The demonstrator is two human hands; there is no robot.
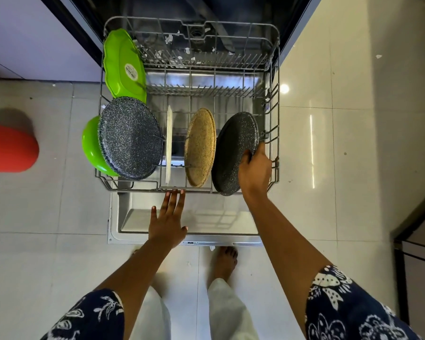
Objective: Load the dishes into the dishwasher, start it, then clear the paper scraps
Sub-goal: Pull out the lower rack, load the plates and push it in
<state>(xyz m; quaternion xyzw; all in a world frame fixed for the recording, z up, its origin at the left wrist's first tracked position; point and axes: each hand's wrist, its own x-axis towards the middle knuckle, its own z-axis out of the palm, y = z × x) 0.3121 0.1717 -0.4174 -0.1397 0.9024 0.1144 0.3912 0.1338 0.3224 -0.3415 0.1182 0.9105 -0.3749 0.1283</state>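
Pale glossy floor tiles [353, 168] lie to both sides of the hands, with a red tub [8, 148] far out beyond the left hand [168, 222]. The dishwasher door [138, 217] lies open flat under that hand, whose fingers are straight and spread, tips at the front rail of the rack [275, 133]. The right hand [254, 170] grips the rim of a black plate [233, 153] standing in the rack. Between the hands stand a tan plate [200, 148] and a white plate [168, 146], edge-on. Beyond the left hand are a grey speckled plate [130, 138], a green bowl [90, 146] and a green plate [123, 67]. Paper scraps [168, 39] lie in the tub floor, far ahead of both hands.
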